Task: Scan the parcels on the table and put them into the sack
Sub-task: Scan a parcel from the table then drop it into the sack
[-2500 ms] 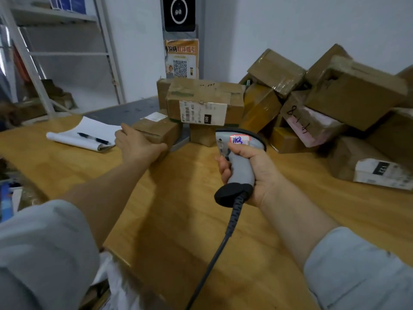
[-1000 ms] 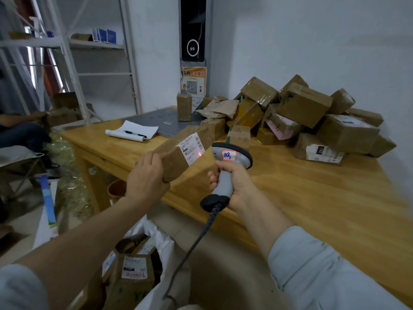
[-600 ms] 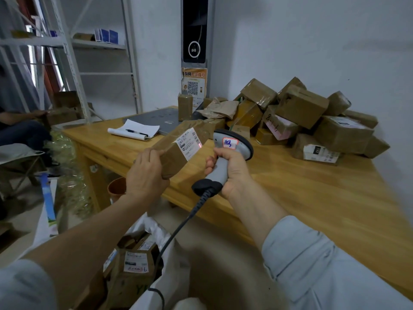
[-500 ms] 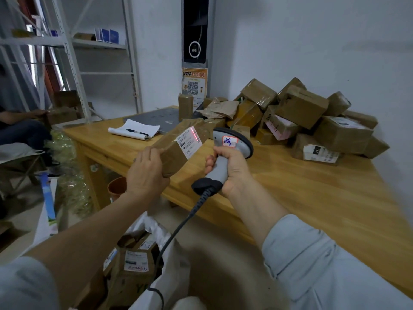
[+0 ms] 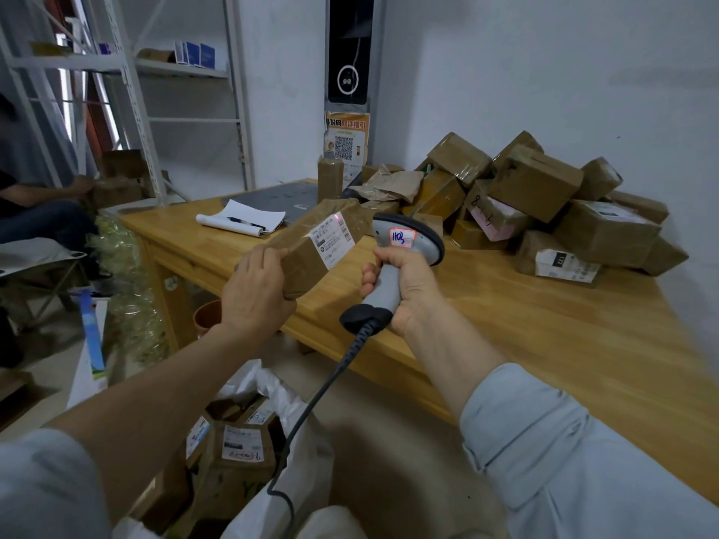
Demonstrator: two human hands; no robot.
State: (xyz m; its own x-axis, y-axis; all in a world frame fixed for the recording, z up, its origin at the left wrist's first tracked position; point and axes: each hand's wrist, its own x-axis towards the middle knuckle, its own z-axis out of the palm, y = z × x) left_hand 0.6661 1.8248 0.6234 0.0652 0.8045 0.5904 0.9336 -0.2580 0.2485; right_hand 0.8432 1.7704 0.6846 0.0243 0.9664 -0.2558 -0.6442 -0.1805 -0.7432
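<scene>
My left hand (image 5: 255,291) grips the near end of a long brown parcel (image 5: 307,243), held tilted above the table's front edge with its white label facing right. A red scan dot sits at the label's top edge. My right hand (image 5: 404,289) grips a grey corded scanner (image 5: 397,250), its head just right of the label. Several brown parcels (image 5: 537,196) lie heaped at the back right of the wooden table (image 5: 544,324). The white sack (image 5: 272,441) stands open on the floor below my hands, with several parcels inside.
A notepad with a pen (image 5: 243,221) and a grey flat slab (image 5: 280,198) lie at the table's back left. A metal shelf rack (image 5: 128,91) stands left. A seated person (image 5: 35,219) is at the far left. The scanner cable (image 5: 311,402) hangs across the sack.
My left hand took a parcel from the table and lifted it over the table's edge. The scanner came up beside its label, and the red dot has moved up the label to its top.
</scene>
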